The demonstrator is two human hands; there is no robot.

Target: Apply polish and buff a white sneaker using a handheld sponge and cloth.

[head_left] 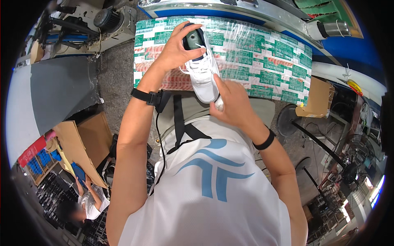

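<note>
My head view is bright and evenly lit, with soft daylight that seems strongest at the lower right edge, where it blows out white. Glare streaks the clear plastic wrap over the green and white table [262, 61] and the metal cylinder [328, 29] at upper right. Shadows are faint. The centre is sharp. The fisheye lens bends straight edges near the rim, and black corners frame the round picture. A person [88, 203] at lower left looks smeared.

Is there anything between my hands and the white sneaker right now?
Nothing visible. The left hand grips the white sneaker at its heel opening, and the right hand touches its toe end.
</note>
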